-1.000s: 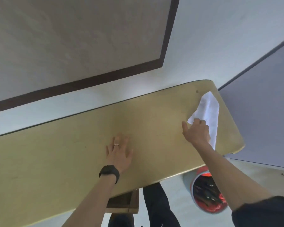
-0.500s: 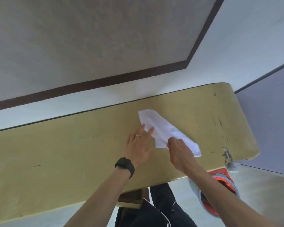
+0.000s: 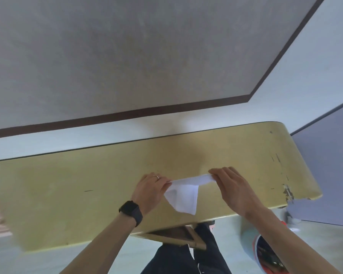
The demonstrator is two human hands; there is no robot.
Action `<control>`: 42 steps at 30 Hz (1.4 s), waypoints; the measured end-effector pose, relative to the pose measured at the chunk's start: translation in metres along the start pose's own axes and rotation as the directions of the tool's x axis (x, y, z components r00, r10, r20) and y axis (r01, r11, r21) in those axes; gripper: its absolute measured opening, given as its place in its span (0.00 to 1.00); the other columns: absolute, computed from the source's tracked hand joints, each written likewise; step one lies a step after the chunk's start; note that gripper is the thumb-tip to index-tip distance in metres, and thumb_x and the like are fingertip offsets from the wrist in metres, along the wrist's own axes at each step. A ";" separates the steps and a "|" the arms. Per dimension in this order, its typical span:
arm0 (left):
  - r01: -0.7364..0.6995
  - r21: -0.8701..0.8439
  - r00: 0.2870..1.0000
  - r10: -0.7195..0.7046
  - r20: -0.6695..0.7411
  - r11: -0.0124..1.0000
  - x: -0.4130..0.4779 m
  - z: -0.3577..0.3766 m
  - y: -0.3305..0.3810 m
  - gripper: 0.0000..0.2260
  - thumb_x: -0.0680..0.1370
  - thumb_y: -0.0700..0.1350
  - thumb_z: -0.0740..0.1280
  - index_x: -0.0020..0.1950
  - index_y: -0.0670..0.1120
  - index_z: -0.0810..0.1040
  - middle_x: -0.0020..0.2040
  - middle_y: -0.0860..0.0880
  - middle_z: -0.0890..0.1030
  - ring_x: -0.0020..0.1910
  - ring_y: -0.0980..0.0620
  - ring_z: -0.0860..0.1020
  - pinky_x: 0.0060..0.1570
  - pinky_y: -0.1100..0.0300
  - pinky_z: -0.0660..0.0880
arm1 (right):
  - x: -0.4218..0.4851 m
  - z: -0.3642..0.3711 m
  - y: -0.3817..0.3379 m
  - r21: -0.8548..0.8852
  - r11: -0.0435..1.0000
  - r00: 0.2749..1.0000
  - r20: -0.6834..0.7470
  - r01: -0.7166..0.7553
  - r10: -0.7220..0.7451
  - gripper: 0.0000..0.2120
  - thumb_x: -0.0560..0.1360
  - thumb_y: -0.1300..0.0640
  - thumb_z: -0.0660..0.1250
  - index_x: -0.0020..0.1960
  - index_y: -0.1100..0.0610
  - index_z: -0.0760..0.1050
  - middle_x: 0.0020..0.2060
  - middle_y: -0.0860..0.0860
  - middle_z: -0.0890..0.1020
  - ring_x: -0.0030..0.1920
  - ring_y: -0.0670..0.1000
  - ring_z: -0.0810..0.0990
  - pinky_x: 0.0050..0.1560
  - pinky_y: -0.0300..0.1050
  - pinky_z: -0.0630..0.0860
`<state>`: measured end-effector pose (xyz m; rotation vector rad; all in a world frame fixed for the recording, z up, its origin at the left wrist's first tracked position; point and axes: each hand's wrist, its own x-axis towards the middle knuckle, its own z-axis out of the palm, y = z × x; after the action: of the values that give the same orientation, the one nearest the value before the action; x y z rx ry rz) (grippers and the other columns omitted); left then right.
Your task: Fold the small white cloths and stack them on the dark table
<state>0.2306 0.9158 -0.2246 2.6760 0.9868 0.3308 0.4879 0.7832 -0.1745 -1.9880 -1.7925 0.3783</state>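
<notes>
Head view: the small white fabric cloth (image 3: 183, 194) hangs over the yellowish wooden counter (image 3: 67, 194), its top edge stretched between both hands. The left hand (image 3: 151, 189) fingers pinch one end, and the right hand (image 3: 234, 186) fingers pinch the other.

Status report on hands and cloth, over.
Left hand and right hand each grip an end of the white cloth. Cloth stretched between them, corner hanging over the tan table. Nothing in the way.

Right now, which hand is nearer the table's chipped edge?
Right. The right hand holds the cloth at the end toward the chipped edge; the left hand pinches the far end.
</notes>
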 end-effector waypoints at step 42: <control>0.393 -0.015 0.865 -0.364 0.344 0.919 -0.172 0.039 -0.032 0.04 0.74 0.45 0.74 0.49 0.51 0.84 0.41 0.53 0.84 0.45 0.48 0.81 0.46 0.54 0.76 | -0.115 0.145 -0.003 -0.256 0.935 0.824 0.452 -0.246 0.341 0.11 0.80 0.60 0.58 0.57 0.53 0.78 0.54 0.47 0.79 0.55 0.56 0.75 0.51 0.47 0.73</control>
<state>0.0958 0.8188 -0.2921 2.2825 1.3131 -0.1596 0.4020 0.6890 -0.3090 -2.4851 -1.8514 0.9203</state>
